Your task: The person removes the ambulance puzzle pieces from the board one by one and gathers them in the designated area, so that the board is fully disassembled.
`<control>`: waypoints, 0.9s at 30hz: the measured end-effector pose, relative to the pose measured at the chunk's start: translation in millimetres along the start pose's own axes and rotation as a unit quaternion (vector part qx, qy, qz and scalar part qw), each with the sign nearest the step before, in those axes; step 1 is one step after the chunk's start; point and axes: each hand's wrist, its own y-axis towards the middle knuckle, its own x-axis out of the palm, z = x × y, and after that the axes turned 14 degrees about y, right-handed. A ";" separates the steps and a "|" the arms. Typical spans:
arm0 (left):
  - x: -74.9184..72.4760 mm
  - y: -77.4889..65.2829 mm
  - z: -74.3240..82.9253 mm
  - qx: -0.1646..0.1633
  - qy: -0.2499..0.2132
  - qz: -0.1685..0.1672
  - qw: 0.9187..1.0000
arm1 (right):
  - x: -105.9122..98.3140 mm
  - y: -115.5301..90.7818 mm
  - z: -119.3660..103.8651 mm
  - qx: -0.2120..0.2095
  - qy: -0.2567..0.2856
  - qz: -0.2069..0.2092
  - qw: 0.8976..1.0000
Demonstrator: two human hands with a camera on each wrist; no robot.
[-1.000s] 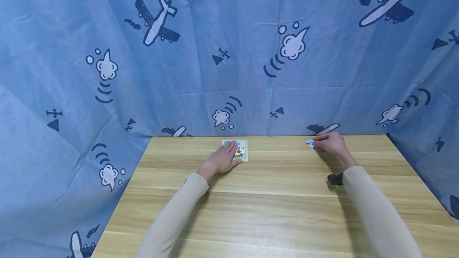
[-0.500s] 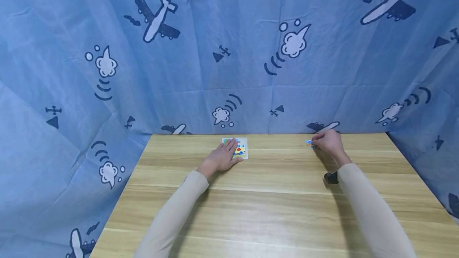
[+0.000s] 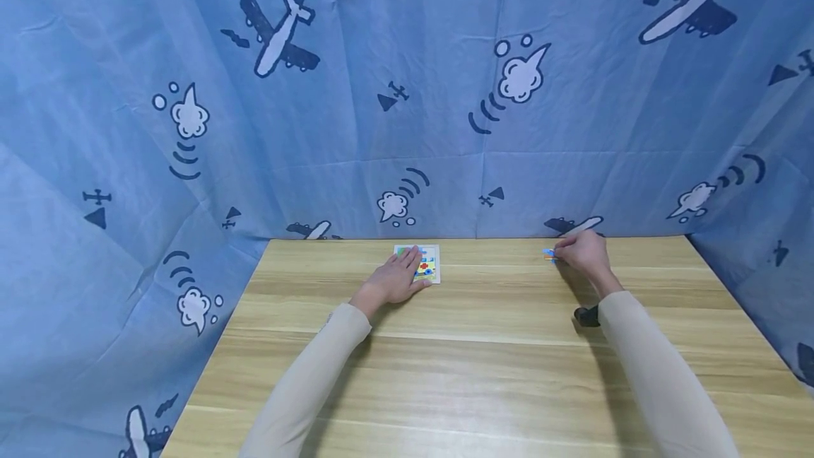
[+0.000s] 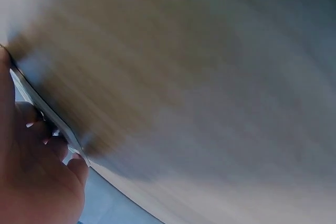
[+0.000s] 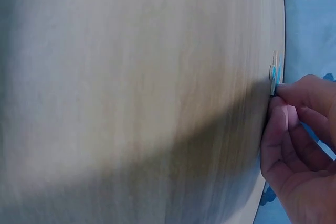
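Note:
A small square jigsaw puzzle [image 3: 434,260] with a white border and a bright picture including a red cross lies near the table's back edge. My left hand [image 3: 393,280] rests on it with fingers stretched out, covering its left part. In the left wrist view, the board's thin edge shows beside the left hand [image 4: 42,171]. Farther right, my right hand [image 3: 585,254] pinches a small blue and orange jigsaw piece [image 3: 548,254] by its right side, at the tabletop. The right wrist view shows thumb and fingertips of the right hand [image 5: 302,140] at the piece [image 5: 273,74], seen edge-on.
The wood-grain table [image 3: 483,359] ends at the back against a blue curtain [image 3: 432,126] printed with airplanes and clouds. More curtain hangs at both sides. A black object [image 3: 586,316] sits at the right wrist, by the sleeve.
My right hand has shifted slightly left and turned the jigsaw piece, so less of its face shows. The left hand stays on the puzzle.

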 end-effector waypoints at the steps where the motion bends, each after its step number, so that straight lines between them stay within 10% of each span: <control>1: -0.7 -0.1 -0.1 0.001 -0.001 0.002 1.000 | -0.1 0.0 -0.4 0.000 0.002 0.002 1.000; 15: -6.9 -1.0 -1.3 0.002 -0.010 0.009 1.000 | 0.0 -5.6 -12.7 -0.017 0.035 0.060 0.997; 27: -6.5 -0.7 -14.1 -0.035 -0.053 0.025 0.998 | 26.9 -2.9 -63.4 -0.067 0.072 0.014 0.995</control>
